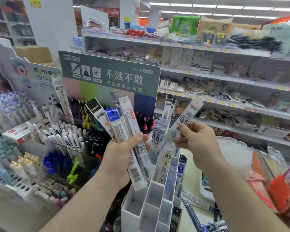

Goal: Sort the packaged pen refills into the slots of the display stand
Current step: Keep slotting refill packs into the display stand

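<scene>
My left hand grips a fanned bundle of several long refill packets, white, black-topped and blue-topped, held upright above the stand. My right hand pinches one clear packet marked 0.5 by its lower end, tilted up to the right. Below both hands stands the white slotted display stand. Its near slots look bare, while its far slots hold several upright 0.5 refill packets.
A green-topped fountain pen display board rises behind the hands. Racks of pens fill the left side. Store shelves with packaged goods run along the right, and a white scalloped tray sits beyond my right wrist.
</scene>
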`<state>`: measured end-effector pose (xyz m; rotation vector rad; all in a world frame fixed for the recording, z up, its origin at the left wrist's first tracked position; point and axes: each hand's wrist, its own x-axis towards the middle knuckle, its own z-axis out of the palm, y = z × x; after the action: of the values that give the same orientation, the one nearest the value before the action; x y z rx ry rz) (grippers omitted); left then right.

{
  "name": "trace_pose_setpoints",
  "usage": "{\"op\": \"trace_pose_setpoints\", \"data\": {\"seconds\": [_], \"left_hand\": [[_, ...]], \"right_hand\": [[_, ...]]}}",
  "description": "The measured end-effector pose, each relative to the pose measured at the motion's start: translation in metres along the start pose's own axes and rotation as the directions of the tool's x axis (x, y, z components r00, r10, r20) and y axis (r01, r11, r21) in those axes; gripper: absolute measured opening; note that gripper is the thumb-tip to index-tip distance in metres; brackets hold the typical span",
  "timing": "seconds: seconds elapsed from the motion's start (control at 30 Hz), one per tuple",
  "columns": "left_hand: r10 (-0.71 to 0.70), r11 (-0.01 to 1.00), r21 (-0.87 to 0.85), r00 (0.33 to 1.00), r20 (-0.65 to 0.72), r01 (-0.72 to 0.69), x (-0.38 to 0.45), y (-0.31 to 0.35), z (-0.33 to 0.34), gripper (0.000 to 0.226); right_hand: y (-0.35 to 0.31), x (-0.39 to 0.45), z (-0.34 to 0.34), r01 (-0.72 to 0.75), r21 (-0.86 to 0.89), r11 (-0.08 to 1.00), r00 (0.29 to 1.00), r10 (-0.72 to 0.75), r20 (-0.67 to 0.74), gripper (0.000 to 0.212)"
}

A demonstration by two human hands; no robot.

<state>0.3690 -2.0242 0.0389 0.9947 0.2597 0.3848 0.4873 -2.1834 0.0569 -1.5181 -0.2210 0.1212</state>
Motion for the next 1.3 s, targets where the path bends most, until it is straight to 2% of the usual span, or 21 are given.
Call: {"op": "trace_pose_setpoints", "data": {"seconds": [0.17,0.3,0.4,0.5,0.6,0.7,0.8,0.87,0.9,0.93,0.97,1.0,1.03,1.07,1.17,1.23,1.3], "left_hand": [[-0.029,0.999,-0.018,1.0,0.012,0.029,-0.005,-0.001,-0.001,0.012],[-0.039,0.999,-0.009,0.999,-0.001,0.039,-0.006,0.0,-0.002,0.023],[-0.042,0.999,-0.01,0.999,0.0,0.042,-0.006,0.001,-0.004,0.029],[-0.046,0.999,-0.02,0.999,0.024,0.047,-0.005,0.0,-0.004,0.021],[-0.049,0.999,-0.009,0.997,0.059,0.05,-0.004,-0.003,0.001,0.015],[-0.043,0.999,-0.002,0.995,0.091,0.043,-0.003,-0.003,0.005,0.015],[-0.03,1.0,0.008,0.991,0.128,0.029,-0.002,-0.001,0.009,0.016],[-0.036,0.999,0.009,0.985,0.167,0.035,-0.001,0.0,0.013,0.016],[-0.042,0.999,0.017,0.981,0.191,0.04,-0.001,0.0,0.015,0.018],[-0.049,0.998,0.036,0.975,0.215,0.043,0.0,0.0,0.017,0.021],[-0.059,0.997,0.063,0.97,0.234,0.046,0.0,-0.001,0.019,0.025],[-0.072,0.994,0.093,0.966,0.248,0.051,0.0,-0.003,0.022,0.027],[-0.086,0.992,0.115,0.962,0.258,0.058,0.001,-0.005,0.025,0.028],[-0.099,0.989,0.129,0.959,0.266,0.066,0.001,-0.008,0.028,0.029],[-0.128,0.984,0.156,0.943,0.307,0.083,0.002,-0.018,0.037,0.042],[-0.152,0.983,0.152,0.922,0.357,0.103,0.001,-0.023,0.041,0.047],[-0.193,0.979,0.134,0.902,0.387,0.152,0.001,-0.025,0.04,0.04]], "right_hand": [[0.016,0.006,0.026,0.02,-0.213,0.977,1.0,-0.016,0.019,0.021],[0.017,0.006,0.027,0.097,-0.452,0.887,0.995,-0.101,0.015,0.028],[0.009,0.009,0.022,0.134,-0.465,0.875,0.986,-0.164,-0.025,0.027],[0.007,0.009,0.021,0.172,-0.501,0.848,0.979,-0.205,-0.012,0.026],[0.011,0.005,0.029,0.189,-0.549,0.814,0.982,-0.165,0.093,0.022],[0.021,0.001,0.036,0.186,-0.665,0.723,0.972,-0.035,0.233,0.026],[0.021,-0.002,0.033,0.175,-0.721,0.671,0.965,0.03,0.262,0.022],[0.011,-0.003,0.026,0.201,-0.746,0.635,0.966,-0.001,0.26,0.012],[0.004,-0.005,0.021,0.226,-0.736,0.638,0.968,-0.062,0.244,0.006],[-0.003,-0.006,0.016,0.239,-0.683,0.69,0.97,-0.142,0.197,0.006],[-0.01,-0.008,0.01,0.236,-0.564,0.792,0.972,-0.197,0.129,0.008],[-0.017,-0.012,0.006,0.212,-0.389,0.897,0.977,-0.198,0.077,0.009],[-0.022,-0.017,0.004,0.17,-0.24,0.956,0.985,-0.157,0.072,0.01],[-0.025,-0.023,0.002,0.142,-0.164,0.976,0.987,-0.127,0.101,0.013],[-0.024,-0.037,0.001,0.144,-0.281,0.949,0.977,-0.091,0.191,0.016],[-0.021,-0.041,-0.004,0.104,-0.236,0.966,0.977,-0.055,0.208,0.011],[-0.018,-0.042,-0.013,0.081,-0.176,0.981,0.978,-0.044,0.205,0.014]]}}
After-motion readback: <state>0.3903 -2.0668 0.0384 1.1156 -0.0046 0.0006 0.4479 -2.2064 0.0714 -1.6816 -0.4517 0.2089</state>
